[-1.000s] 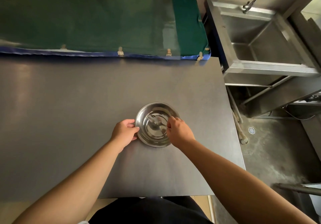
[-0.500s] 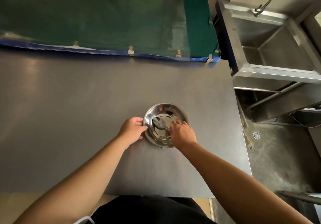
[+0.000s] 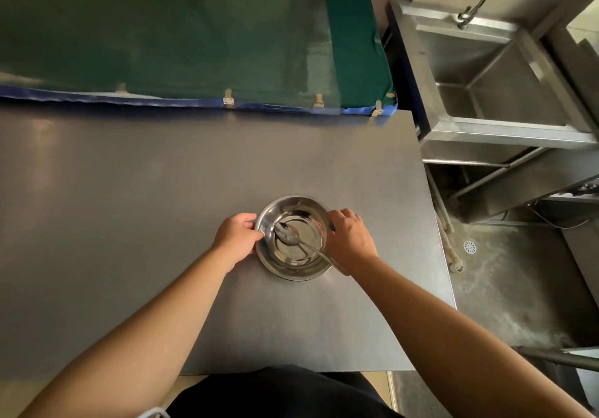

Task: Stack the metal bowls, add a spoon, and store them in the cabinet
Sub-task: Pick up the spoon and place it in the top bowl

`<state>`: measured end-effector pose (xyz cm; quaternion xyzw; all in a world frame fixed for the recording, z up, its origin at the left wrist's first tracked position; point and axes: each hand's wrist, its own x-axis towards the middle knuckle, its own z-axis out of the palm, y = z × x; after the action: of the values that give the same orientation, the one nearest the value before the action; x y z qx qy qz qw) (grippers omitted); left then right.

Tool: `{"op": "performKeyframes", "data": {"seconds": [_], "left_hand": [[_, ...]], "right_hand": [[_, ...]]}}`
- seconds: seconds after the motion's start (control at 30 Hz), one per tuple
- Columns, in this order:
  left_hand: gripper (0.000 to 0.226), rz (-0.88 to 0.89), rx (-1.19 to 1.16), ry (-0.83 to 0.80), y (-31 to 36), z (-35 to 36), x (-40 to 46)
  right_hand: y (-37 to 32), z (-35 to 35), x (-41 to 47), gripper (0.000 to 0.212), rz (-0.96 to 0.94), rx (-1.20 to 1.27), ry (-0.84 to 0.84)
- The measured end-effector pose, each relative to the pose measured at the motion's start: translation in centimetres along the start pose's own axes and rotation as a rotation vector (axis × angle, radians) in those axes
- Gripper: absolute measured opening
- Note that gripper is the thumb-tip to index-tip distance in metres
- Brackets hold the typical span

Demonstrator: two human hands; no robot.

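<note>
Gripping a stack of metal bowls [image 3: 293,237] from both sides, a person stands at a grey steel table [image 3: 162,190] in a working kitchen. The left hand [image 3: 236,237] curls its fingers against the bowls' left rim, thumb pressed on the near edge; the right hand [image 3: 348,239] wraps the right rim, fingers closed around the outer wall (whether the fingertips reach under the base cannot be told). The bowls sit on the table toward its right end, in front of the person's torso, and look nested one inside another, though how many there are is unclear. A spoon [image 3: 293,235] lies inside the top bowl, its scoop resting on the bottom toward the left, its handle slanting down to the right and over the rim just beside the right wrist. Beyond the table's far edge stretches a green cover [image 3: 178,28] with a blue border and small metal clips. A steel sink [image 3: 492,86] with a tap stands to the right, well apart from the bowls, above a wet concrete floor [image 3: 518,288] with a drain.
</note>
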<state>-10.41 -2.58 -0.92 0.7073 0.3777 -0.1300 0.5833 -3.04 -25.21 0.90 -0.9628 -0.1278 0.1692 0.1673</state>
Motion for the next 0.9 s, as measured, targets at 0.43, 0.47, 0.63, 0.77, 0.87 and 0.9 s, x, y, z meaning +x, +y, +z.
{"op": "performKeyframes", "data": {"seconds": [0.43,0.47,0.63,0.77,0.87,0.9], "left_hand": [[0.052,-0.018,0.046,-0.004,0.0,0.0,0.3],[0.051,-0.022,0.039,-0.008,0.0,-0.1,0.3],[0.049,-0.024,0.025,-0.03,0.0,-0.9,0.0],[0.048,0.008,0.008,-0.059,0.5,-1.6,-0.3],[0.046,0.037,-0.028,-0.11,1.3,-2.0,-0.5],[0.045,0.045,-0.046,-0.128,1.8,-2.0,-0.5]], "right_hand": [[1.1,0.4,0.2,0.031,0.429,0.418,-0.077],[1.0,0.3,0.2,0.031,0.433,0.426,-0.08],[0.4,0.6,-0.7,0.034,0.456,0.489,-0.076],[0.1,0.2,-2.2,0.035,0.473,0.536,-0.037],[-0.1,-1.0,-3.8,0.037,0.504,0.62,0.013],[-0.1,-1.5,-4.3,0.037,0.513,0.654,0.029]]}}
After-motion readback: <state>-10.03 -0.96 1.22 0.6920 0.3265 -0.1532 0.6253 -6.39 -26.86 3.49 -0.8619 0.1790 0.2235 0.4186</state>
